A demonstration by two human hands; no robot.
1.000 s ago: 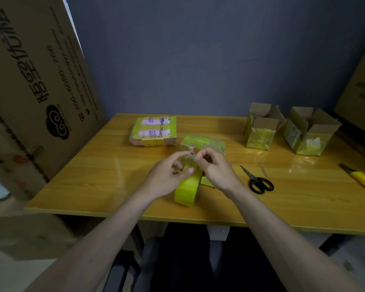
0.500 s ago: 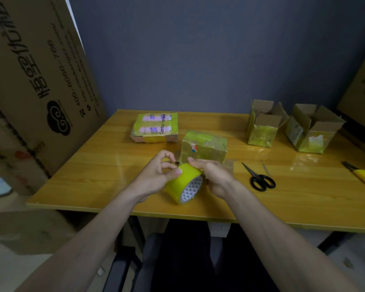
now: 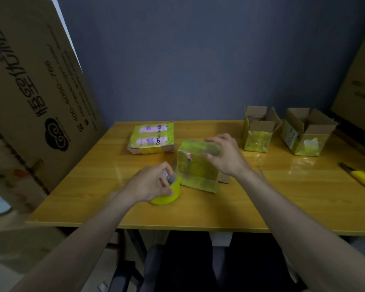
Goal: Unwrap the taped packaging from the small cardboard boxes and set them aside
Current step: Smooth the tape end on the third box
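Two small boxes (image 3: 259,131) and (image 3: 308,133) stand open at the far right of the table (image 3: 261,203), which looks like work done, while the taped box (image 3: 196,163) sits mid-table just past the hands and a flat taped package (image 3: 152,137) waits behind it, so by my reckoning roughly half is left. The left hand (image 3: 150,184) curls its fingers over the yellow tape roll (image 3: 167,194), gripping it on the table just beside the box. The right hand (image 3: 223,154) comes in over the box's top right corner, fingers spread fairly wide and bent, fingertips seemingly touching the wrap, though firm contact is hard to confirm.
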